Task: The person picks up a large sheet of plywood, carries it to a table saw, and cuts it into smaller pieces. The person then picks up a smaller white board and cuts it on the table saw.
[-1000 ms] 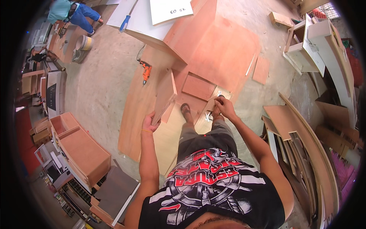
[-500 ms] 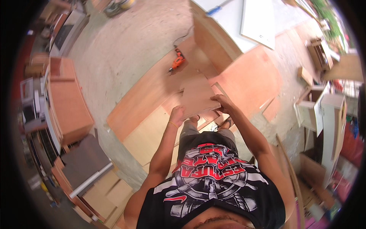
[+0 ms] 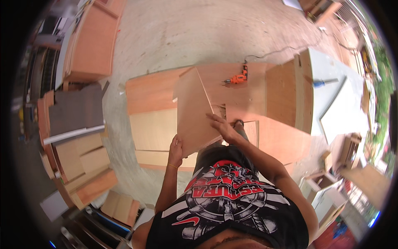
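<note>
A thin rectangular wooden panel [image 3: 194,114] is held up in front of my body, tilted, above the boards on the ground. My left hand [image 3: 175,149] is closed on its near left corner, the thumb on the upper face. At the panel's right edge my right hand [image 3: 224,128] rests with its fingers stretched out and slightly apart. Beyond the panel, an orange power drill [image 3: 239,78] lies on a reddish plywood sheet [image 3: 259,89], its cord trailing to the back right.
A wooden carcass with a white top [image 3: 327,68] stands at right, bearing a blue-handled tool [image 3: 320,83] and a loose white board [image 3: 346,112]. Pale boards [image 3: 151,128] lie on the ground at left. A reddish cabinet [image 3: 92,41] and stacked panels [image 3: 78,155] stand farther left.
My view has swung to the right. The panel has shifted left relative to my body and tilted. My right hand has gone from gripping the panel to lying with stretched fingers along its edge.
</note>
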The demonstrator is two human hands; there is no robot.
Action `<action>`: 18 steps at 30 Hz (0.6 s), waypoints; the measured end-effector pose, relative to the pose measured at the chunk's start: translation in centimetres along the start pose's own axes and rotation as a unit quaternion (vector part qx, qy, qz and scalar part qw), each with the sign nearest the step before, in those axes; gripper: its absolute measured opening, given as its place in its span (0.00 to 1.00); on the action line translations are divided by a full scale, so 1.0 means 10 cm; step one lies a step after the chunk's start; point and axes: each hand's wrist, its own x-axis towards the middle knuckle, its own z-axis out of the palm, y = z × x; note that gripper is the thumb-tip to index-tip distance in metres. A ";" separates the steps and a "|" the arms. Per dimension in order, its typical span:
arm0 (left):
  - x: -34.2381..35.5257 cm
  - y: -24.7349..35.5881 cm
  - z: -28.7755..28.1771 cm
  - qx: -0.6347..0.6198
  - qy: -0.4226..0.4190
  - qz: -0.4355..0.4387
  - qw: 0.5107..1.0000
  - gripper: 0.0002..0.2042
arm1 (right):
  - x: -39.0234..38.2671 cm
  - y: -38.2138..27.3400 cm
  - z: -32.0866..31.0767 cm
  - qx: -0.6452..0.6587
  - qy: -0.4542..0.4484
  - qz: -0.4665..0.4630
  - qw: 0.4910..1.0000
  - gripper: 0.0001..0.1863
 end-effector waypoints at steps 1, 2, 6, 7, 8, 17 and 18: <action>0.10 -0.07 -0.08 0.002 0.009 -0.010 1.000 0.16 | 0.15 0.05 0.06 -0.012 -0.008 0.013 1.000 0.29; 0.21 -0.15 -0.13 0.005 0.015 -0.021 1.000 0.16 | 0.34 0.19 0.09 -0.023 -0.013 0.026 0.999 0.29; 0.81 -0.42 -0.29 0.029 0.107 -0.045 0.993 0.21 | 1.10 0.47 0.11 0.064 -0.074 0.176 0.979 0.26; 1.02 -0.69 -0.45 0.004 0.109 -0.057 0.992 0.22 | 1.25 0.40 0.10 0.098 -0.105 0.229 0.963 0.26; 1.20 -0.78 -0.54 -0.019 0.104 -0.065 0.992 0.22 | 1.46 0.32 0.01 0.108 -0.146 0.267 0.946 0.26; 1.62 0.20 -0.94 -0.087 0.105 -0.181 0.974 0.16 | 2.23 -0.66 -1.70 0.027 -0.148 0.217 0.965 0.24; 1.71 0.29 -1.05 -0.099 0.093 -0.182 0.974 0.16 | 2.32 -0.71 -1.97 0.048 -0.141 0.154 0.977 0.23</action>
